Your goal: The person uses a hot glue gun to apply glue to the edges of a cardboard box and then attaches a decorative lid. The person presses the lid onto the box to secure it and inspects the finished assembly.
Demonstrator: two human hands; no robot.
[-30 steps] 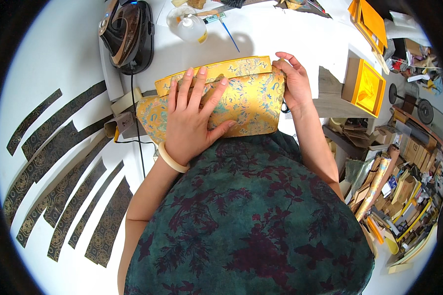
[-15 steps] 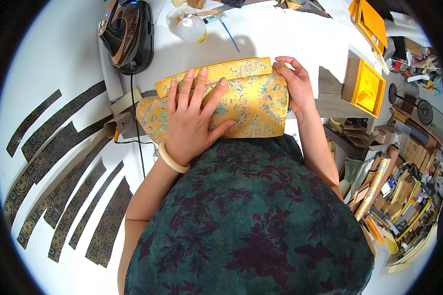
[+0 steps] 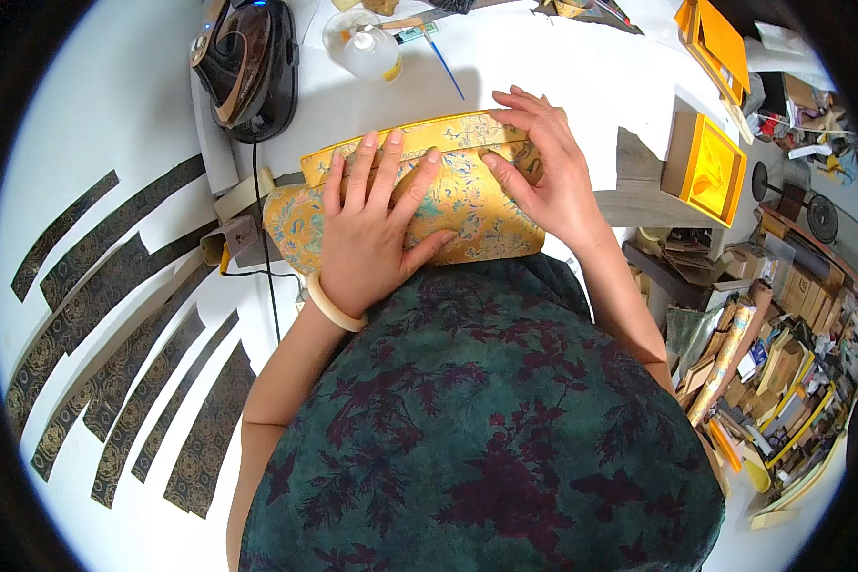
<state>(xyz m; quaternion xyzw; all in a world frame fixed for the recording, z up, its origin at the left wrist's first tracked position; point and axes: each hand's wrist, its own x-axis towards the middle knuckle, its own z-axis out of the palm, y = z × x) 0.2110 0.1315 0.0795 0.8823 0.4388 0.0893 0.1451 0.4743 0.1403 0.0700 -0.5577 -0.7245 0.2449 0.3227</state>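
Observation:
A long box-like piece in yellow-gold brocade lies across the table close to my body. A flap of the same flowered brocade cloth hangs over its near side. My left hand lies flat on the cloth with fingers spread, a pale bangle on its wrist. Over the right end arches my right hand, its thumb on the cloth and its spread fingers reaching across the far edge. Parts of the box are hidden under both hands.
At the back left stands a steam iron, its cord running down. A clear bottle and a blue brush lie beyond the box. Dark patterned strips spread at left. Yellow open boxes and a cluttered shelf sit right.
My right hand has moved left and inward from the box's right end onto its top, fingers now spread over it. The cloth's right end has shifted slightly inward. My left hand stays put.

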